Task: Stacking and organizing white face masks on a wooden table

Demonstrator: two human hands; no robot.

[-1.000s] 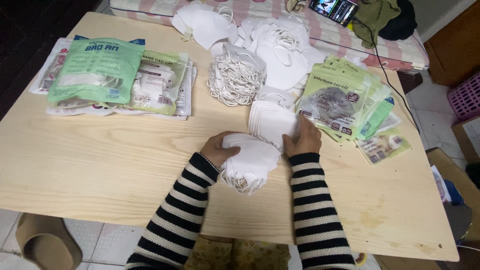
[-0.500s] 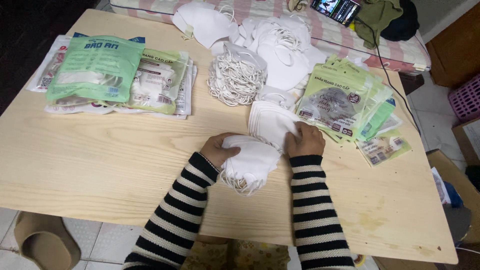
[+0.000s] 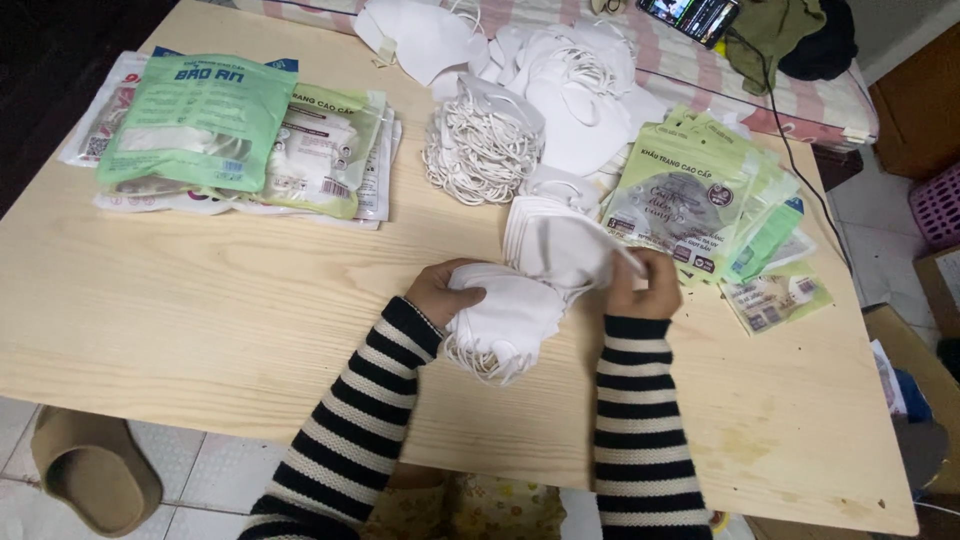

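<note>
My left hand (image 3: 443,292) grips a stack of white face masks (image 3: 502,318) near the front of the light wooden table (image 3: 200,310), its ear loops hanging toward me. My right hand (image 3: 643,285) pinches the edge of a white mask at the top of a second fanned stack of masks (image 3: 555,240) lying just beyond. Both sleeves are black-and-white striped.
A bundle of masks with white ear loops (image 3: 483,148) and loose white masks (image 3: 560,80) lie at the back. Green mask packets (image 3: 700,200) fan out at right, larger green and clear packets (image 3: 230,140) at left. A phone (image 3: 690,15) and dark cloth sit beyond.
My right hand has shifted slightly right and lifted a mask edge from the fanned stack. The left hand stays on its stack.
</note>
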